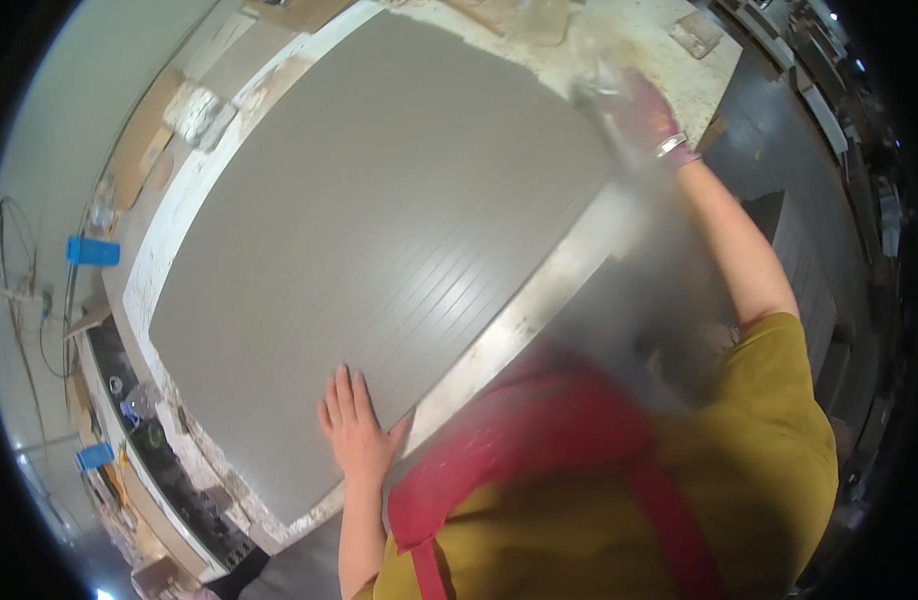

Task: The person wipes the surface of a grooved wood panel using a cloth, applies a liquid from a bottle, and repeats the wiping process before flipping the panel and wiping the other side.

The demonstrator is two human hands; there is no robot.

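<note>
A large grey panel (359, 200) with fine parallel grooves lies flat on a pale worktable (539, 300). My bare left hand (356, 425) rests on the panel near its front edge, fingers stretched out and thumb apart. At the far right corner of the panel is my right hand (647, 112), in a pinkish glove with a pale band at the wrist. Its fingers are closed around a whitish, partly see-through thing (604, 82), too smeared by motion to name. A red apron (539, 430) covers my front, close to the table's edge.
A white wrapped block (197, 115) stands beyond the panel's left side. Farther left are a blue container (92, 251) and a lower shelf (169, 460) with a clear bottle (139, 402). A small clear packet (696, 35) lies at the far right. Stacked panels (804, 260) stand to the right.
</note>
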